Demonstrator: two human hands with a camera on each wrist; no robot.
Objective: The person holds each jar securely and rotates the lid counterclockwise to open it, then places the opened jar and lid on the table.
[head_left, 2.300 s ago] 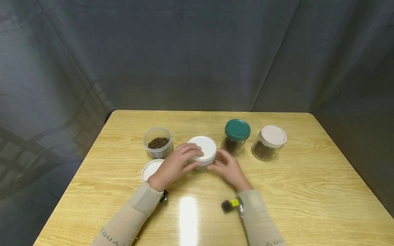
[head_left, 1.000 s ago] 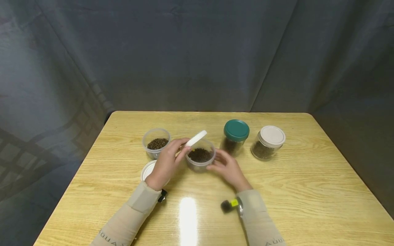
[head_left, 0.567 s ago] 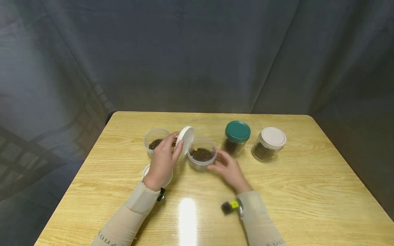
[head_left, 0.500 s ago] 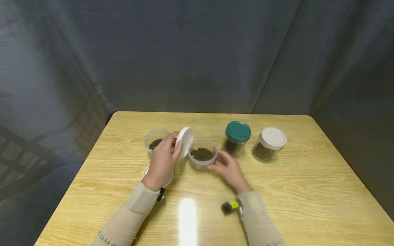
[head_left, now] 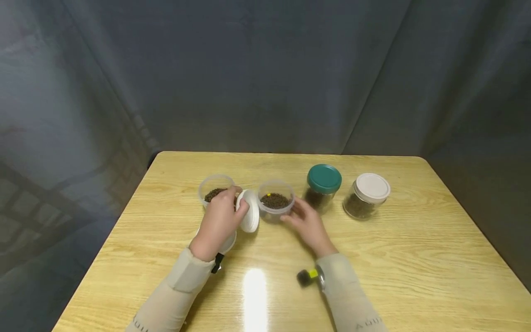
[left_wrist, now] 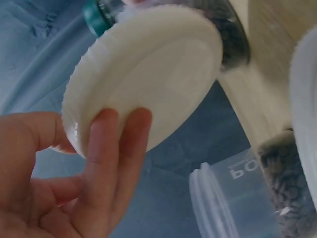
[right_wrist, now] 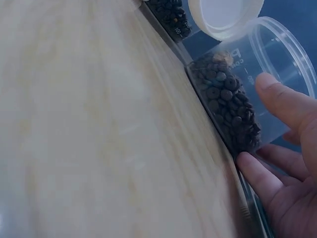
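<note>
My left hand (head_left: 220, 219) pinches a white screw lid (head_left: 251, 216) between thumb and fingers. The lid stands tilted on edge, left of an open clear plastic jar (head_left: 270, 215) of dark brown pellets. In the left wrist view, fingertips lie across the inner face of the ribbed lid (left_wrist: 163, 64). My right hand (head_left: 309, 226) holds the jar's right side, thumb on the wall and fingers low, as the right wrist view shows. A small yellow piece (head_left: 268, 194) shows inside that jar. A second open jar (head_left: 206, 185) with brown pellets stands behind my left hand, partly hidden.
Another white lid (head_left: 229, 243) lies on the table under my left wrist, mostly covered. To the right stand a jar with a green lid (head_left: 324, 179) and a jar with a white lid (head_left: 373, 186). A grey curtain (head_left: 265, 83) hangs behind the wooden table (head_left: 415, 258).
My left hand has lifted the white lid off the middle jar, carried it left and lowered it on edge. The jar has shifted slightly away; my right hand stays on it.
</note>
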